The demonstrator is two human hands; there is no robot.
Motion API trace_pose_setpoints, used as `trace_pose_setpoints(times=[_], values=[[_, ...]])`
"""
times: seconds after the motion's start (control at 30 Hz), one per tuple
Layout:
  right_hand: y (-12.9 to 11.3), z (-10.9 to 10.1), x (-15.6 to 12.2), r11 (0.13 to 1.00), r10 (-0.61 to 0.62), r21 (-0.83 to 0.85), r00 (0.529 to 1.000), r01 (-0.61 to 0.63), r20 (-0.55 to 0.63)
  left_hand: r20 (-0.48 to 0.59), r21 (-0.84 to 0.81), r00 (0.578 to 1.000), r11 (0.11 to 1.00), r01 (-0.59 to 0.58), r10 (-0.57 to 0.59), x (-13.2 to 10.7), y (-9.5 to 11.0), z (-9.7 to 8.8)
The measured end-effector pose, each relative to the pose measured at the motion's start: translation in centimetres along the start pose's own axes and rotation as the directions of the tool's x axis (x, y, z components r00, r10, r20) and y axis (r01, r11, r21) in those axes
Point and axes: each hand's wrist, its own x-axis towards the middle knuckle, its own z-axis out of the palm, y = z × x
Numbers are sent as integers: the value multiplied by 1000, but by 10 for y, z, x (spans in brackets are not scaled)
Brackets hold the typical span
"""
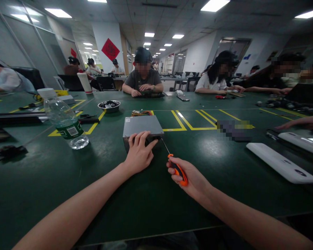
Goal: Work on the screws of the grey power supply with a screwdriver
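A grey metal box (pixel 142 125) with coloured wires behind it lies on the green table (pixel 135 194) in front of me. My left hand (pixel 139 152) rests on the box's near edge, fingers spread over its front face. My right hand (pixel 186 177) is closed around the orange and black handle of a screwdriver (pixel 177 170). Its thin shaft points up and left, and the tip reaches the box's near right corner.
A plastic water bottle (pixel 66 121) stands at left, a metal bowl of small parts (pixel 109 105) beyond the box. White elongated casings (pixel 280 162) lie at right near another person's hand (pixel 299 122). Several people sit working at the far side. Yellow lines mark the table.
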Motion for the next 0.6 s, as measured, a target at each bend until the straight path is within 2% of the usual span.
trace_pose_setpoints(times=[0.4, 0.6], values=[[-3, -1, -1, 998, 41, 51, 997, -44, 65, 17, 27, 1000, 1000, -9, 8, 2, 8, 1], [-4, -2, -1, 1000, 4, 20, 999, -5, 47, 32, 58, 999, 998, -17, 15, 2, 8, 2]])
